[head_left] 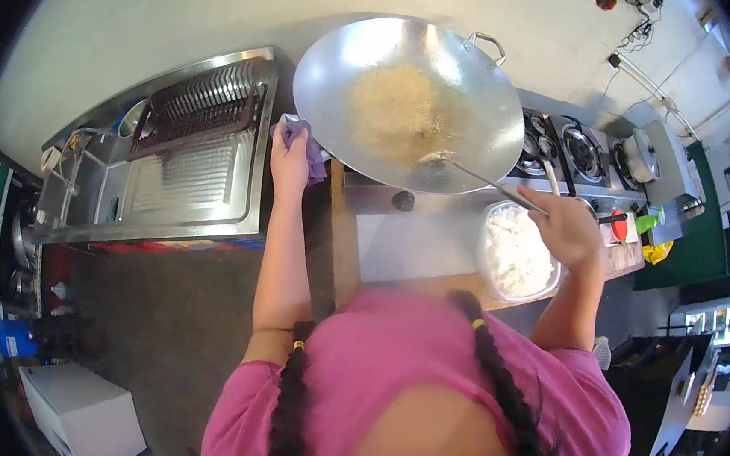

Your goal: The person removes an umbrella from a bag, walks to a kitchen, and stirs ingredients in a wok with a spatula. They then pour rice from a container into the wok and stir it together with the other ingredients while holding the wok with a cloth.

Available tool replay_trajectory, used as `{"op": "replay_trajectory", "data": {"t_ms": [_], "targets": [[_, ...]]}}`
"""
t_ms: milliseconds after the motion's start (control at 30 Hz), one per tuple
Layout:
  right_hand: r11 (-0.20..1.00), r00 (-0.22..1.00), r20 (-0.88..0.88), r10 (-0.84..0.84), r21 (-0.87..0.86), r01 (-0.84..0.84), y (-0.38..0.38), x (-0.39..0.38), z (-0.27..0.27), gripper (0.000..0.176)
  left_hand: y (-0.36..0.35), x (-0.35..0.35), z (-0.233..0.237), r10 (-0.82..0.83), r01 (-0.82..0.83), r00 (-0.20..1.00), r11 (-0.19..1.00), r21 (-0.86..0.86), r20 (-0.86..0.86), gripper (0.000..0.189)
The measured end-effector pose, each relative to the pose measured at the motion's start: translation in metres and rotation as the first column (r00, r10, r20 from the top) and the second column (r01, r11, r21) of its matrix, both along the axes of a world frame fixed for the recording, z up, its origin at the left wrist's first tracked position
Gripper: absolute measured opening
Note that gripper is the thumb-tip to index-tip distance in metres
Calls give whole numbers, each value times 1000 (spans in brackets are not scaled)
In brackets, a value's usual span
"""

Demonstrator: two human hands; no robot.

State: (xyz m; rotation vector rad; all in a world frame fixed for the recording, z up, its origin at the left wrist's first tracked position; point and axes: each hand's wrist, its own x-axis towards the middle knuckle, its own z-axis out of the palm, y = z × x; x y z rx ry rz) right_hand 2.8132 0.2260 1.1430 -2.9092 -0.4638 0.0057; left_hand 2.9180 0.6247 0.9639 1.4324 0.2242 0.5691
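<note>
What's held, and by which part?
Right hand: long metal cooking utensil, by its handle. Left hand: purple cloth, bunched at left edge of silver metal wok; what's beneath is hidden.

The wok (pixel 331 110) sits between the sink (pixel 189 176) on its left and the burners (pixel 583 152) on its right; the tub (pixel 521 251) lies before the burners.

A dark dish rack (pixel 198 110) sits over a steel drainboard (pixel 184 188), a metal pot (pixel 644 156) on the far-right burner (pixel 618 157), a white box (pixel 83 416) on the floor (pixel 182 316)
</note>
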Motion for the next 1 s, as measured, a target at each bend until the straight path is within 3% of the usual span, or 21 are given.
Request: {"op": "replay_trajectory", "data": {"t_ms": [67, 100, 167, 233, 300, 400, 467, 533, 567, 600, 633, 700, 767, 833, 900, 933, 967, 1000], "targets": [[992, 993, -48, -110, -68, 106, 16, -3, -8, 39, -7, -8, 12, 67, -67, 996, 998, 10, -58, 35], [992, 989, -87, -122, -42, 118, 25, 2, -15, 41, -15, -15, 23, 45, -51, 997, 996, -80, -70, 38], [994, 994, -25, -109, 16, 109, 25, 31, -70, 43, -12, -7, 8, 21, -29, 998, 988, -149, -56, 41], [989, 988, -62, -140, 36, 142, 30, 42, -90, 44, -9, -12, -1, 2, -15, 997, 985, -172, -76, 42], [985, 982, -98, -161, 54, 167, 31, 36, -99, 45, -5, -20, -7, -5, 12, 1000, 930, -367, 20, 46], [973, 979, -35, -201, 105, 204, 29, 15, -85, 40, 4, -57, 2, 11, -17, 1000, 890, -456, -15, 50], [956, 959, 280, -35, 291, -50, 33, -7, -53, 33, 19, -85, -2, -102, 115, 993, 827, -550, 56, 50], [707, 894, 338, 293, 553, -441, 45, -25, -28, 30, 15, -121, 18, -218, 195, 976, 800, -568, 29, 52], [492, 849, 161, 502, 754, -434, 57, -51, 1, 29, 22, -133, 8, -251, 234, 967, 794, -562, 48, 53], [147, 611, 167, 774, 891, -429, 67, -67, 12, 26, 27, -141, -2, -283, 271, 957, 787, -554, 66, 55], [-223, 229, 321, 919, 902, -369, 92, -74, 6, 25, 25, -151, -2, -323, 304, 944, 776, -553, 65, 55], [-338, -142, 308, 941, 871, -356, 118, -102, 16, 31, 20, -164, -3, -299, 262, 953, 737, -624, 46, 55], [-215, -305, 98, 947, 899, -381, 155, -118, 20, 27, 21, -168, -13, -361, 293, 932, 699, -652, 31, 54], [-172, -374, 82, 924, 962, -214, 195, -128, 10, 27, 20, -172, -18, -395, 309, 918, 672, -673, 28, 53], [-144, -571, 33, 820, 978, -150, 249, -131, -1, 38, 15, -172, -17, -408, 233, 910, 654, -719, -76, 52], [-142, -591, 18, 807, 976, -164, 259, -131, -4, 38, 8, -170, -16, -386, 230, 921, 656, -719, -57, 52], [-329, -331, 216, 918, 883, -335, 272, -132, -8, 43, 2, -169, -15, -416, 241, 906, 649, -721, -72, 51], [-454, -113, 468, 876, 724, -520, 285, -137, -11, 49, 2, -171, -13, -419, 237, 904, 654, -718, -82, 50]]}}
